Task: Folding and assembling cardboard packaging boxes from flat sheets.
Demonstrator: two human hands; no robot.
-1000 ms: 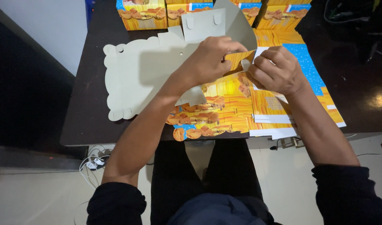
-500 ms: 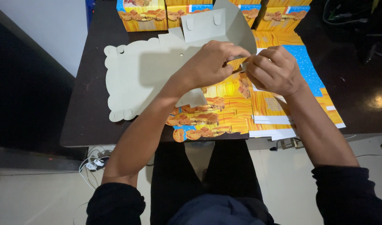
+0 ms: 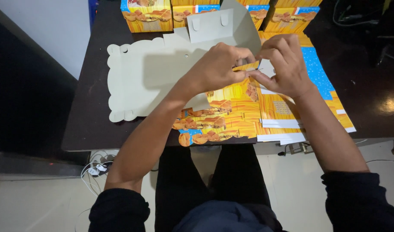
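A flat die-cut carton blank (image 3: pixel 141 79), pale grey on its inner side with scalloped left edges, lies across the dark table (image 3: pixel 94 124). Its right part is folded upward as a grey panel (image 3: pixel 214 25) with tab slots. My left hand (image 3: pixel 218 68) pinches a flap of this blank near its right side. My right hand (image 3: pixel 282 66) meets it fingertip to fingertip, gripping the same flap. Both hands hover above a stack of flat printed blanks (image 3: pixel 248 116) in orange, yellow and blue.
A row of assembled orange and blue boxes (image 3: pixel 147 17) stands along the table's far edge. Cables (image 3: pixel 355 15) lie at the table's far right. Below the near edge are my dark-trousered legs (image 3: pixel 205 189), a light floor and white cords (image 3: pixel 94 169).
My two hands have drawn closer together and lifted slightly, fingertips now meeting on the flap. The folded grey panel stays raised.
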